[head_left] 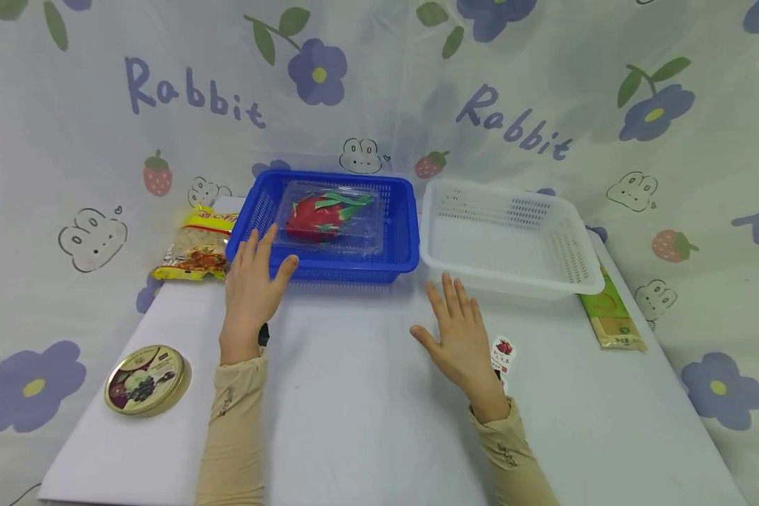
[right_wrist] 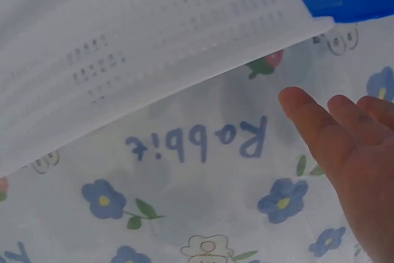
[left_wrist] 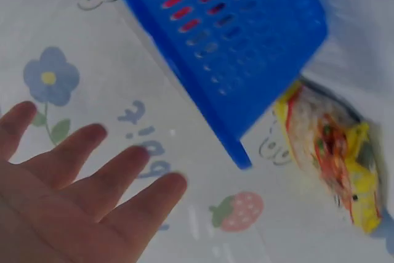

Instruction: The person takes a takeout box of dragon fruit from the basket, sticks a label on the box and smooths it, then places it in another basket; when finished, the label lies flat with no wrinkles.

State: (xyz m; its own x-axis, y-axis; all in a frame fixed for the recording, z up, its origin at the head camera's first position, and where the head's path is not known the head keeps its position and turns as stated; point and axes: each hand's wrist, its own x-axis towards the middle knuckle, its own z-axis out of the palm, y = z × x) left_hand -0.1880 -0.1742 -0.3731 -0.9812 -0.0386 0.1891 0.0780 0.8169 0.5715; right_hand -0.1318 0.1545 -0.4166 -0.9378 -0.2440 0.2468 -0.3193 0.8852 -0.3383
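Left hand by blue basket, right hand by white basket, you're spread-fingered, holding nothing, apparently between grasps; any pickup needs curled fingers.

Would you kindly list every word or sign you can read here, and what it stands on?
"Rabbit": twice in full on the patterned backdrop in the head view; a further word is cut off at the right edge.
Too small or blurred to read: print on the yellow bag, round tin, green packet, white sticker and sleeves.
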